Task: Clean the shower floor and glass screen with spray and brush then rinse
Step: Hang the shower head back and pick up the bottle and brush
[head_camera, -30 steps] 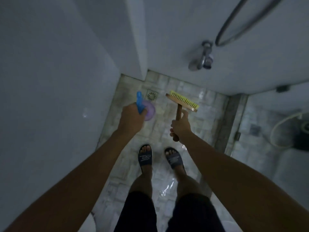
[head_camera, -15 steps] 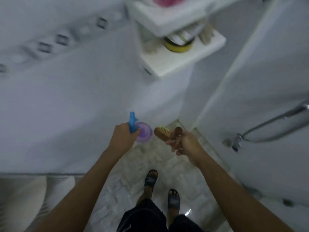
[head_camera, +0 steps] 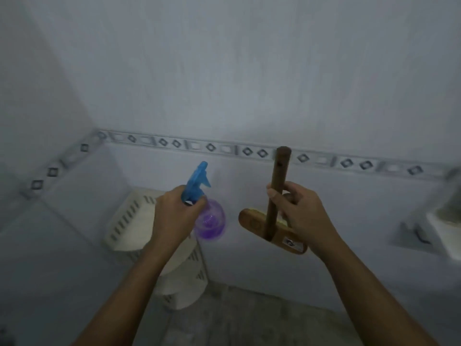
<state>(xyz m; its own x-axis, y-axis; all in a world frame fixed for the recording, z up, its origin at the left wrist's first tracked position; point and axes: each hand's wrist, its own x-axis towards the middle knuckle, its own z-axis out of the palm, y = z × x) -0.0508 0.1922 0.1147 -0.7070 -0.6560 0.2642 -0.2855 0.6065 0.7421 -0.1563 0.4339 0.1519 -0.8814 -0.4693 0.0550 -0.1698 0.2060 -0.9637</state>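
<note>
My left hand (head_camera: 174, 216) grips a spray bottle (head_camera: 209, 221) with a blue trigger head and a clear purple body, held at chest height. My right hand (head_camera: 301, 216) is closed around the brown wooden handle of a scrub brush (head_camera: 270, 228). The handle points up and the wooden brush head hangs below my fingers, its bristles turned away from me. Both tools are side by side, a hand's width apart, in front of a pale tiled wall. The shower floor's drain and the glass screen are out of view.
A cream slotted plastic basket (head_camera: 134, 221) stands in the corner at lower left, behind my left forearm. A patterned tile border (head_camera: 224, 148) runs along the wall. A white shelf (head_camera: 446, 233) juts in at the right edge. Grey floor tiles (head_camera: 249, 318) show at the bottom.
My view has swung up and left from the shower floor to the wall corner. The brush has been turned over, handle now up and head down. The spray bottle stays in my left hand.
</note>
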